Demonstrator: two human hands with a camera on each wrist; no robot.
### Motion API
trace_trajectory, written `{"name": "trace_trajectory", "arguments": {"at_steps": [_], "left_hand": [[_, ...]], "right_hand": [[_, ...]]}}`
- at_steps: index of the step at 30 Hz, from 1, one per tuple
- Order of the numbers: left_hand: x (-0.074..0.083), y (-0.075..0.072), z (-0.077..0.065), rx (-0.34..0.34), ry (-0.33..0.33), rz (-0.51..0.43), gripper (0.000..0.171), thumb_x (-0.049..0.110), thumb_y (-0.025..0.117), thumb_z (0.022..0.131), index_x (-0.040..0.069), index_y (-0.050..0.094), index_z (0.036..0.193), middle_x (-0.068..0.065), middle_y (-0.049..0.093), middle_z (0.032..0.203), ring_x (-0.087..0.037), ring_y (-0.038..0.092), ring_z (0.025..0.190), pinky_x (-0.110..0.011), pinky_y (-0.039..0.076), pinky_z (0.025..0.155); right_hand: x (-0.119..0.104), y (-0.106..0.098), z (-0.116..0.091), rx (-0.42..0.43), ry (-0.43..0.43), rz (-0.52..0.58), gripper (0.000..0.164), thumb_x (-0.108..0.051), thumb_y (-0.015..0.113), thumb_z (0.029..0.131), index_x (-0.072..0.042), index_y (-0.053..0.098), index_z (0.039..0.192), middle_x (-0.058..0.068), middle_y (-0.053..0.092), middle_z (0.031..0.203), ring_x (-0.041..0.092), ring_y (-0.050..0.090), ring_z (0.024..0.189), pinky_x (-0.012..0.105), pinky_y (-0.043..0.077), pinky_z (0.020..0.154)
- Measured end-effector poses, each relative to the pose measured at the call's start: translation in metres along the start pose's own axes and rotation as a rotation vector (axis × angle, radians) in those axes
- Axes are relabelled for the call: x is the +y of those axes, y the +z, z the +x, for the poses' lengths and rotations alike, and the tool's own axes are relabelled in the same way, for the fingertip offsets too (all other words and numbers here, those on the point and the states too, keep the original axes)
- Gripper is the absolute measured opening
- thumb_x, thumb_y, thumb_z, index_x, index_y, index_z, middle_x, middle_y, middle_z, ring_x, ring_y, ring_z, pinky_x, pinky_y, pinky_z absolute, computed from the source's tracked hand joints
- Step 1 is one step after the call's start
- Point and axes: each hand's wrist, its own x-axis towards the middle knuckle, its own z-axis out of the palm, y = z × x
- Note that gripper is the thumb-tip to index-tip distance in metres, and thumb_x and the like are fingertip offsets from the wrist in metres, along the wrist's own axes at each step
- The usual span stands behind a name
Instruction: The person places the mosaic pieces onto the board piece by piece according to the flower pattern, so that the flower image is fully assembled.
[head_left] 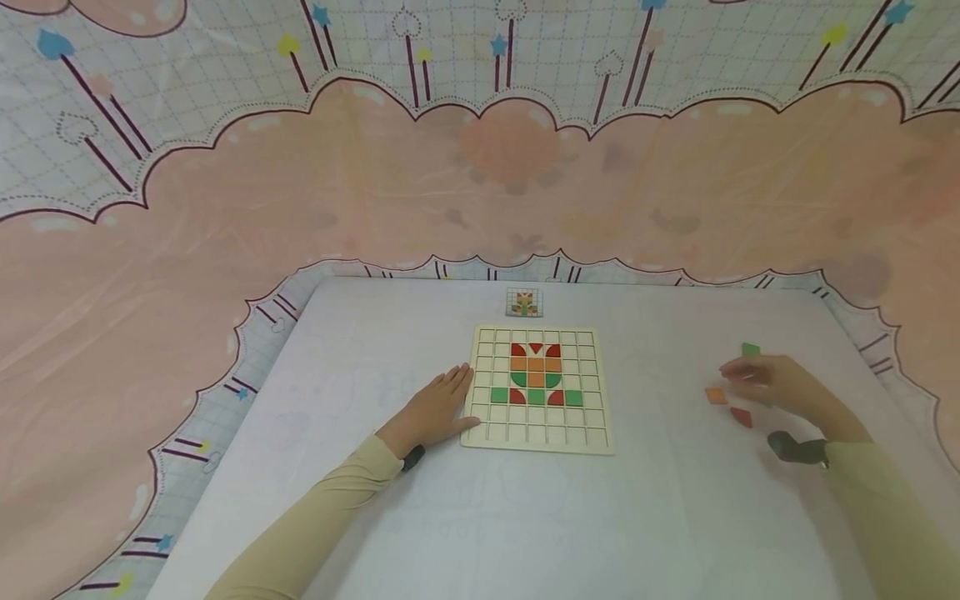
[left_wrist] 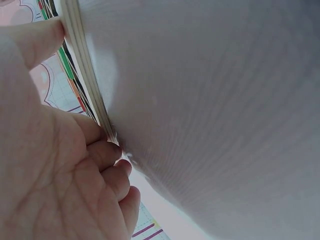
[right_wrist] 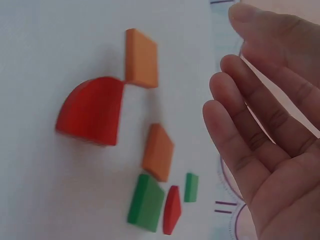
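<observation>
My left hand (head_left: 435, 408) rests at the left edge of a pale wooden grid board (head_left: 540, 433), thumb and fingertips touching its side; the left wrist view shows the board's layered edge (left_wrist: 82, 60) against them. Red, orange and green flat pieces fill several middle cells, among them an orange square (head_left: 536, 365) and a green square (head_left: 573, 397). At the right, my right hand (head_left: 780, 387) hovers over loose pieces, fingers loosely bent and nothing between them. Under or near it lie a red quarter-circle (right_wrist: 92, 112), an orange square (right_wrist: 142, 59), another orange piece (right_wrist: 158, 152) and a green piece (right_wrist: 146, 202).
A small picture card (head_left: 524, 302) with a similar coloured pattern lies behind the board. The white tabletop (head_left: 345, 333) ends at the back against a patterned cloth (head_left: 525, 183). Smaller red (right_wrist: 172, 210) and green (right_wrist: 191, 187) pieces lie farther off in the right wrist view.
</observation>
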Motion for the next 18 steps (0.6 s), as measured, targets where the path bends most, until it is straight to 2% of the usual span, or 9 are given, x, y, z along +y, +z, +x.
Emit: {"name": "trace_trajectory", "arguments": {"at_steps": [4, 14, 18], "left_hand": [[0.000, 0.001, 0.001, -0.010, -0.010, 0.013, 0.085, 0.055, 0.045, 0.093, 0.000, 0.014, 0.150, -0.014, 0.015, 0.158, -0.028, 0.016, 0.146, -0.039, 0.020, 0.120], [-0.001, 0.000, 0.001, -0.002, -0.008, 0.026, 0.085, 0.055, 0.045, 0.093, -0.001, 0.015, 0.149, -0.015, 0.016, 0.157, -0.028, 0.016, 0.146, -0.040, 0.020, 0.120], [0.000, -0.001, 0.001, -0.011, -0.017, 0.027, 0.085, 0.055, 0.045, 0.093, 0.000, 0.014, 0.150, -0.014, 0.015, 0.158, -0.028, 0.015, 0.146, -0.039, 0.020, 0.120]], "right_hand": [[0.004, 0.004, 0.000, -0.007, 0.013, 0.016, 0.043, -0.023, 0.069, 0.085, 0.003, 0.059, 0.118, 0.022, 0.064, 0.115, -0.019, 0.049, 0.088, 0.015, 0.050, 0.073], [0.021, 0.004, -0.002, 0.041, 0.023, -0.003, 0.043, -0.024, 0.072, 0.083, 0.003, 0.061, 0.115, 0.022, 0.066, 0.112, -0.022, 0.046, 0.086, 0.011, 0.048, 0.072], [0.029, 0.006, -0.005, 0.039, 0.057, 0.008, 0.046, -0.030, 0.071, 0.084, 0.001, 0.061, 0.116, 0.021, 0.066, 0.114, -0.024, 0.045, 0.086, 0.008, 0.046, 0.073]]}}
